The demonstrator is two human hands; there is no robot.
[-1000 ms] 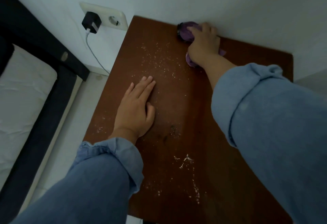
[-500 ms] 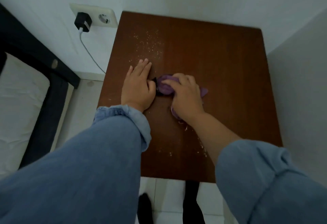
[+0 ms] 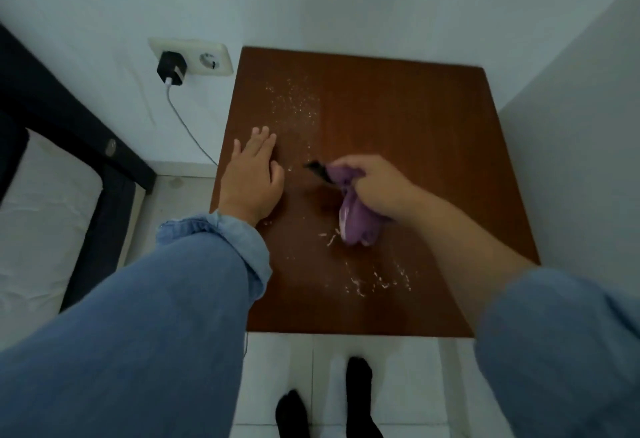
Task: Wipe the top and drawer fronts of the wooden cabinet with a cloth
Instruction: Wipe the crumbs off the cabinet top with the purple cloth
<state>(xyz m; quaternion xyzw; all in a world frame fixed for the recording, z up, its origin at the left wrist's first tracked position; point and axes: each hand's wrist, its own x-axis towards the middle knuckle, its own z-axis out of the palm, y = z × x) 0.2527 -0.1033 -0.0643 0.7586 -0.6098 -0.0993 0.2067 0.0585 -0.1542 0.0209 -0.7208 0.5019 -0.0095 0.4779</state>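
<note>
The brown wooden cabinet top (image 3: 408, 119) fills the middle of the head view, seen from above. White crumbs lie scattered at its back left (image 3: 294, 105) and near the front (image 3: 374, 281). My right hand (image 3: 377, 188) grips a bunched purple cloth (image 3: 356, 226) with a dark corner, held at the centre of the top. My left hand (image 3: 251, 181) rests flat on the left part of the top, fingers straight. The drawer fronts are out of sight below the front edge.
A white wall runs behind and on the right of the cabinet. A wall socket (image 3: 194, 58) holds a black charger (image 3: 171, 68) with a white cable. A dark bed frame (image 3: 79, 146) and mattress stand left. My feet (image 3: 358, 392) are on the white tiled floor.
My right hand dragged the cloth from the back edge to the centre, then bunched it and shifted slightly right. White crumbs now lie nearer the front. My left hand stays flat.
</note>
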